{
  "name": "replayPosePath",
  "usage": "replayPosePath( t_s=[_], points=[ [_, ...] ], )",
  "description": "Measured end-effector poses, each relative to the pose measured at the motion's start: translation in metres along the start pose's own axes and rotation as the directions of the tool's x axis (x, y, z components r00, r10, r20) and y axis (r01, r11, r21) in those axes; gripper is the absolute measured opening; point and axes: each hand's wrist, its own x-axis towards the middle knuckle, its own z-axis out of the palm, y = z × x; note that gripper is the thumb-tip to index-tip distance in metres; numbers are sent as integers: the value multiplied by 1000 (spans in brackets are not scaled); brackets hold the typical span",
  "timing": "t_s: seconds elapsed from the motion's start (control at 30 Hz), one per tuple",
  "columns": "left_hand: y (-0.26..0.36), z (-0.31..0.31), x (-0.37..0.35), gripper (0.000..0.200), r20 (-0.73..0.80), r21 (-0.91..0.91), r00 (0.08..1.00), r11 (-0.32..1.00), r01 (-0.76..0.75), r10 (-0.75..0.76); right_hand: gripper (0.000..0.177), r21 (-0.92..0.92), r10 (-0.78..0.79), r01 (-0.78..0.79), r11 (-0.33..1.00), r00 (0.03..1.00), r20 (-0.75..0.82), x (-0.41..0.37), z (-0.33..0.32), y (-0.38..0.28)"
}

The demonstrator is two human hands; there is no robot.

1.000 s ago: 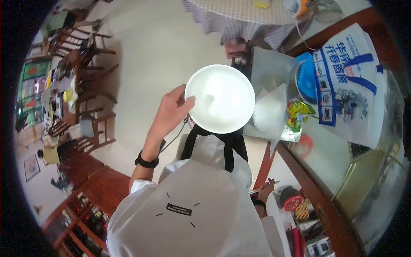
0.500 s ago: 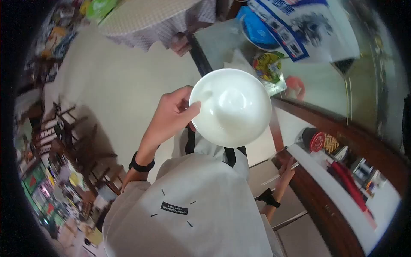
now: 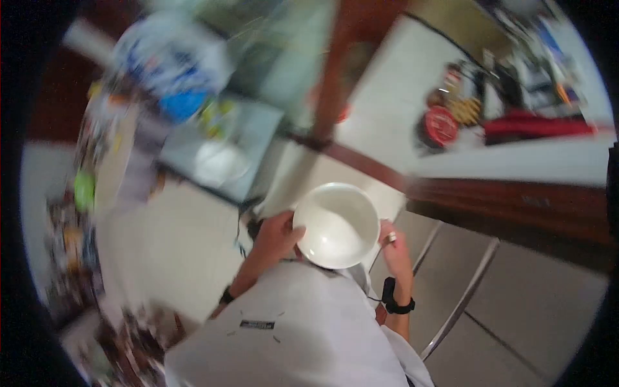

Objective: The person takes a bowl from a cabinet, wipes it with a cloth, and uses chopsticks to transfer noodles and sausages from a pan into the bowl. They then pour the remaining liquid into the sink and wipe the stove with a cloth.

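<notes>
My left hand [image 3: 274,238] grips the left rim of a white bowl [image 3: 338,233], thumb over the edge and fingers beneath. The bowl is held in front of my body, its inside facing up toward me, with nothing visible in it. Close by the bowl's right side is my right hand [image 3: 396,251], its fingers closed. A small pale bit shows at those fingers, too blurred to name. Black bands are on both wrists.
To the left, a grey-topped table [image 3: 261,122] bears a white round dish [image 3: 221,161], a yellow-green packet [image 3: 216,118] and a blue bag [image 3: 182,104]. On the right, a white counter [image 3: 380,122] with a dark wooden edge [image 3: 516,200] holds a red-lidded tub [image 3: 442,126].
My view has swung to the right, so the table now lies at left. The bowl has come lower, nearer my body, and my right hand has moved up beside it from the counter edge.
</notes>
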Motion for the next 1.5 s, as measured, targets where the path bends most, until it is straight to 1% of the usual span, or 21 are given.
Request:
replayPosePath(
  t_s=[0.07,0.13,0.17,0.23,0.33,0.4,0.47,0.53,0.67,0.73,0.8,0.87,0.93,1.0,1.07,1.1,1.17,1.2,1.3,1.37,1.5],
  points=[
    [-29,49,44,27,24,148,938,927,-345,345,7,-34,-1,-3,999,993,-122,-12,-41,15],
    [42,80,41,29,126,-101,989,992,-70,82,21,81,224,-213,974,959,-174,-19,-64,-4],
    [54,101,49,28,186,-159,981,987,-31,61,21,98,195,-178,979,955,-223,-22,-89,-7],
    [86,138,60,27,177,-133,979,988,-81,104,40,245,121,-72,967,973,-194,-21,-128,-12],
    [126,181,76,30,128,-21,983,992,-127,129,43,382,6,96,919,966,-257,-1,-164,-9],
    [123,216,109,37,-118,-358,970,902,-241,213,41,263,-51,127,956,960,-277,15,-196,-33],
    [137,234,148,45,-116,-456,972,859,-234,203,41,223,-111,182,958,949,-295,50,-217,-40],
    [165,242,198,53,5,-657,983,742,-137,185,40,239,-192,282,929,921,-340,100,-246,-47],
    [258,261,256,52,121,-749,965,659,-66,233,30,-99,-385,373,922,864,-325,186,-330,-82],
    [290,267,278,53,96,-785,973,617,-54,208,31,-32,-383,407,913,828,-409,231,-372,-82],
    [323,273,306,54,262,-773,957,621,128,128,34,-198,-589,603,773,565,-578,282,-411,-103],
    [358,287,332,54,287,-755,955,631,176,77,36,-250,-584,569,784,537,-609,320,-441,-135],
    [385,305,369,54,399,-745,911,616,255,105,37,-192,-526,527,828,612,-590,371,-457,-136],
    [416,322,409,53,399,-742,911,619,255,102,38,213,-424,584,783,752,-505,429,-464,-135],
    [446,337,445,54,395,-739,911,631,238,120,39,228,-519,617,753,770,-371,481,-483,-136],
    [460,342,470,54,387,-737,915,636,231,117,39,238,-520,620,748,770,-370,500,-488,-143],
    [492,359,523,53,349,-776,913,611,156,210,48,10,-743,777,629,605,-287,533,-512,-164],
    [517,372,546,53,356,-768,908,623,149,221,49,-10,-769,795,606,583,-264,549,-531,-171],
    [571,394,598,52,227,-818,933,574,28,279,53,219,-646,671,708,741,-182,594,-579,-178],
    [610,411,621,52,235,-814,939,578,50,249,55,396,-511,518,759,849,-131,622,-604,-175],
    [663,432,704,49,227,-807,944,589,45,239,60,587,-326,343,733,935,-139,696,-651,-175]
  ],
)
